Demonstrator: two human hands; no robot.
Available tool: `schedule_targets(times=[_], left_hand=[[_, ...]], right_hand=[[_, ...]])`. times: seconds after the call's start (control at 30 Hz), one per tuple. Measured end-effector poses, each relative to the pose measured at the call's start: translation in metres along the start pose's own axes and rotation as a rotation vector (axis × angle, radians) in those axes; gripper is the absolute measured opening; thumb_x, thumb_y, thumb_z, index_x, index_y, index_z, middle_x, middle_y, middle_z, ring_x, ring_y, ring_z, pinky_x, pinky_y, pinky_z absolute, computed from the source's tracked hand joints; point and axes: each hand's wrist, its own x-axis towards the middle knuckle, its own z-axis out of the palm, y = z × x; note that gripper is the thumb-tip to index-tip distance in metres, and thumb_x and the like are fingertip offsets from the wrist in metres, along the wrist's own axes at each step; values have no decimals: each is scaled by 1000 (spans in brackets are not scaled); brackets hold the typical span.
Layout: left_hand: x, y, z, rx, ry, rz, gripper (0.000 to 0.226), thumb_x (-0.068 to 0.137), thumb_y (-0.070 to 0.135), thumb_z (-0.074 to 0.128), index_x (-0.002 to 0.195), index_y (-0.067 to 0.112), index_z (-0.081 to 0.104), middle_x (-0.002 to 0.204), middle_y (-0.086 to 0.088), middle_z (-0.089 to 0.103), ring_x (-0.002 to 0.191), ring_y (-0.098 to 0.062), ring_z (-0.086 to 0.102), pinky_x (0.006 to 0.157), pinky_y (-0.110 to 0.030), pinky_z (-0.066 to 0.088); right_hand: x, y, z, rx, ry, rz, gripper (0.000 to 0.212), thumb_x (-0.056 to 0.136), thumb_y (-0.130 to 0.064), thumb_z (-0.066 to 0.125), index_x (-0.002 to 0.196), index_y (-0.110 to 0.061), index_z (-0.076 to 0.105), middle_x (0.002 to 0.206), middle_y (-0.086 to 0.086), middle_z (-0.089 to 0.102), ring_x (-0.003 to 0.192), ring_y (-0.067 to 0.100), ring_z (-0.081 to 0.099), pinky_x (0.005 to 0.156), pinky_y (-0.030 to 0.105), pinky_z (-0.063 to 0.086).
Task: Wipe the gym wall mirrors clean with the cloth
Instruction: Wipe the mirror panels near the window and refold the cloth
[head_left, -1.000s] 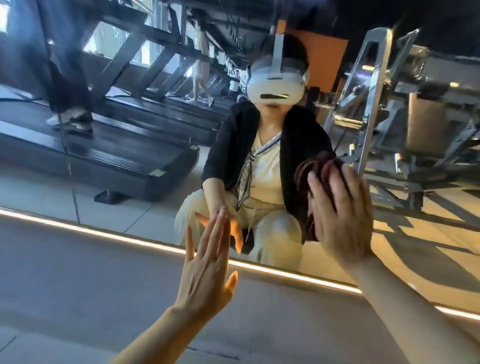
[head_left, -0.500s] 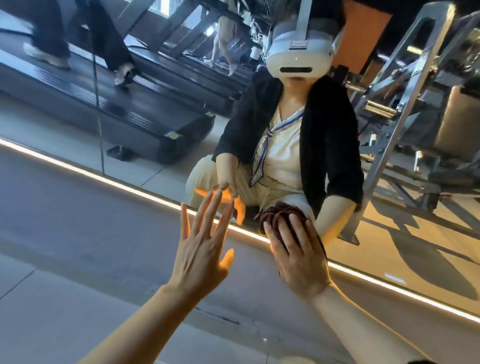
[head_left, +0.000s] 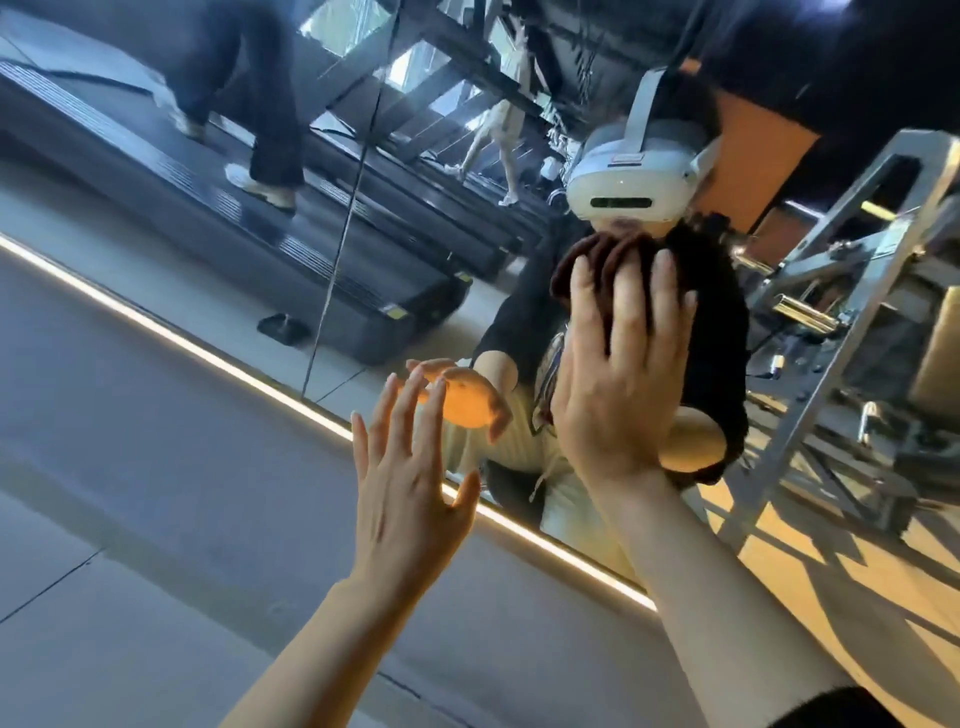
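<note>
Right of the frame's middle, the right hand (head_left: 621, 384) presses a dark brown cloth (head_left: 597, 262) flat-fingered against the mirror (head_left: 363, 218); the left hand (head_left: 410, 499) is raised open and empty beside it.

Dim gym, warm sidelight right (long shadows), glowing floor strip (head_left: 218, 351), motion-blurred.

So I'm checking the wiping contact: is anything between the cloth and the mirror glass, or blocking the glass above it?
Nothing visible does. The right hand presses the dark cloth flat against the mirror, and the glass above it looks bare. The left hand stays open, lower and to the left.
</note>
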Motion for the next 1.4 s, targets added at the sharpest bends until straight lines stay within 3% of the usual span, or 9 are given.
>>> schedule_targets(times=[0.27,0.33,0.43,0.5,0.73,0.83,0.93,1.2,1.4], left_hand=[[3,-19,-14,-104,24,-251,77,80,22,80,147,10,44,152,-14,42,146,-38,26,113,-64,29],[6,-25,-18,-125,26,-278,70,82,27,76,145,11,47,151,-14,44,145,-39,28,113,-63,29],[8,-33,-20,-140,4,-330,70,80,21,76,144,9,49,150,-15,45,144,-39,29,114,-62,27],[9,-36,-20,-141,-11,-383,72,81,15,76,146,8,46,152,-14,42,145,-37,28,118,-58,24],[7,-41,-24,-261,71,-524,76,83,-8,55,154,5,29,155,-14,40,145,-31,28,121,-42,24],[7,-44,-28,-299,100,-564,75,88,-5,54,156,7,25,157,-10,37,145,-27,28,119,-37,25],[8,-46,-29,-295,110,-562,67,94,1,52,156,11,27,156,-9,38,145,-24,27,120,-35,23],[10,-41,-29,-319,76,-612,83,81,-17,41,157,11,23,158,-8,34,148,-21,22,121,-36,22],[9,-40,-26,-354,114,-644,75,88,-8,48,156,14,26,157,-6,37,143,-21,30,110,-20,23]], right_hand=[[-74,-28,-3,77,-436,-720,43,103,-17,42,143,-12,55,149,13,50,142,31,40,119,48,32],[-29,-19,-4,89,-344,-611,43,100,-11,49,142,-11,55,149,16,50,143,34,38,117,54,33],[58,-9,7,52,-56,-167,38,106,-13,48,142,-10,55,148,21,49,143,39,37,121,52,26],[93,-20,19,36,38,-22,38,107,-16,44,142,-9,56,148,21,49,142,41,39,120,53,27],[10,-110,52,117,-185,-476,45,100,-15,45,143,-8,54,148,16,51,142,36,41,121,50,26],[-48,-118,48,122,-359,-634,49,100,-16,35,145,-8,52,149,13,50,143,33,41,122,47,22],[-70,-103,36,132,-486,-770,50,97,-12,42,146,-8,50,152,13,48,145,32,38,122,47,21],[42,-94,42,92,-145,-260,41,103,-10,43,142,-9,55,148,18,51,143,37,38,118,53,32],[-34,-125,55,174,-344,-677,46,97,-12,45,142,-6,55,148,15,51,142,34,42,121,48,23]])
